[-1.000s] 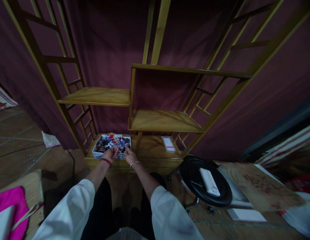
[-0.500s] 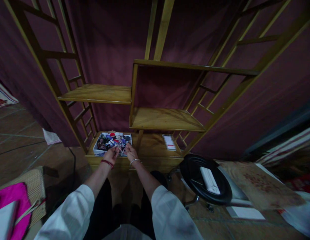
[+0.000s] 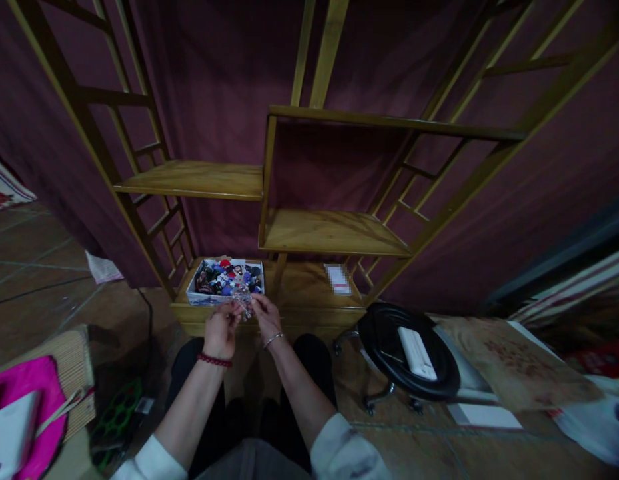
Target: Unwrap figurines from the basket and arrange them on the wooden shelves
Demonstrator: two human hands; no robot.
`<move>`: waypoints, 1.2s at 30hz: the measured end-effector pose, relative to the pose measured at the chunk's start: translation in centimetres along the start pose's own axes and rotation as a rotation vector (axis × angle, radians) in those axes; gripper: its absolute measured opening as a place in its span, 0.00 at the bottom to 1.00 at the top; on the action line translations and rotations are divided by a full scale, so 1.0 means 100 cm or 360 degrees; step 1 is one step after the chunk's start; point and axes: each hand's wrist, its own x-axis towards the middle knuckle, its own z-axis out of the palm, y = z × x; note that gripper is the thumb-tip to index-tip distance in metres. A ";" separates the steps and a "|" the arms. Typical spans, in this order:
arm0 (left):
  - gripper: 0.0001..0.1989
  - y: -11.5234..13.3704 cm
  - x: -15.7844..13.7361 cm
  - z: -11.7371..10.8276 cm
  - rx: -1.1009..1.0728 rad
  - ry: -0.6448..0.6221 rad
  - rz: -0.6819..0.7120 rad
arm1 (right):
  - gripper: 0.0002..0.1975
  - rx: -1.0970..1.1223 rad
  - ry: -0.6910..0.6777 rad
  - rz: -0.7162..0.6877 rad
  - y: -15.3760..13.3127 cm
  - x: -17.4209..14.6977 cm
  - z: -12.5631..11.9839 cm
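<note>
A small, shiny, clear-and-silvery item (image 3: 242, 297), perhaps a bundle in clear plastic, is pinched between my two hands; its exact kind cannot be made out. My left hand (image 3: 222, 327), with a red bead bracelet at the wrist, grips its left side. On its right side are the closed fingers of my right hand (image 3: 266, 315), which wears a silver bangle. Just beyond the hands, a white box (image 3: 199, 299) stands on the lowest shelf, full of small red, blue, black and white pieces. The hands are in front of its near edge and partly cover it.
The wooden shelf unit (image 3: 334, 233) rises in front of a dark red curtain. A white-and-red packet (image 3: 338, 280) lies on the bottom shelf. To the right is a black wheeled stool (image 3: 379, 340) bearing a white object (image 3: 417, 353). At left, a pink cloth (image 3: 44, 380) lies on a woven mat.
Both hands have drawn back from over the box toward my body, bringing the shiny item with them. More of the box's contents shows now.
</note>
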 end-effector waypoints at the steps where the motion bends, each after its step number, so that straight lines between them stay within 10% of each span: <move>1: 0.05 -0.001 -0.008 0.000 0.0015 -0.0014 0.0023 | 0.13 0.0065 -0.0007 0.0016 -0.004 -0.006 -0.001; 23: 0.17 -0.016 -0.088 0.001 0.0411 -0.0649 0.0292 | 0.08 0.1120 0.0027 0.0303 -0.072 -0.074 -0.025; 36: 0.09 -0.023 -0.080 -0.004 0.0542 -0.0502 0.0490 | 0.07 0.1157 -0.0066 0.0444 -0.076 -0.084 -0.023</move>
